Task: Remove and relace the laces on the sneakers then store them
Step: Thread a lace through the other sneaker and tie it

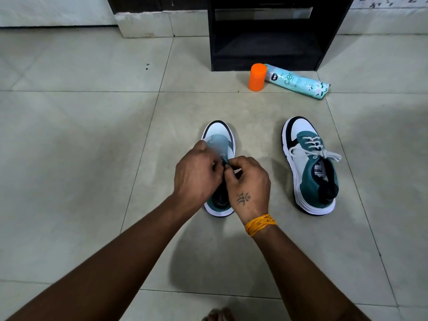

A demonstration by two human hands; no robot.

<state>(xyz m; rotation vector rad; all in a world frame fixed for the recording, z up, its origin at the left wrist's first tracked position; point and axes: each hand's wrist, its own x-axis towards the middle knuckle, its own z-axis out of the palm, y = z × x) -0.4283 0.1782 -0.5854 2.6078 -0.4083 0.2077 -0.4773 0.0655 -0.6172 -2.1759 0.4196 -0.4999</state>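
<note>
Your left hand (196, 174) and right hand (249, 181): both pinch lace (224, 158) over left sneaker (218, 133); right sneaker (310, 167) laced, apart.

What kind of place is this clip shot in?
Probably a home, on the floor beside a shoe rack: pale tiled floor, a dark open cabinet, a spray can lying beside it.

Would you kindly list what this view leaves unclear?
- Left sneaker, head view: laces and eyelets hidden behind left hand and right hand; tongue motion-blurred.
- Cabinet: top cut off by the frame edge.
- Spray can: small print too small to read.
</note>
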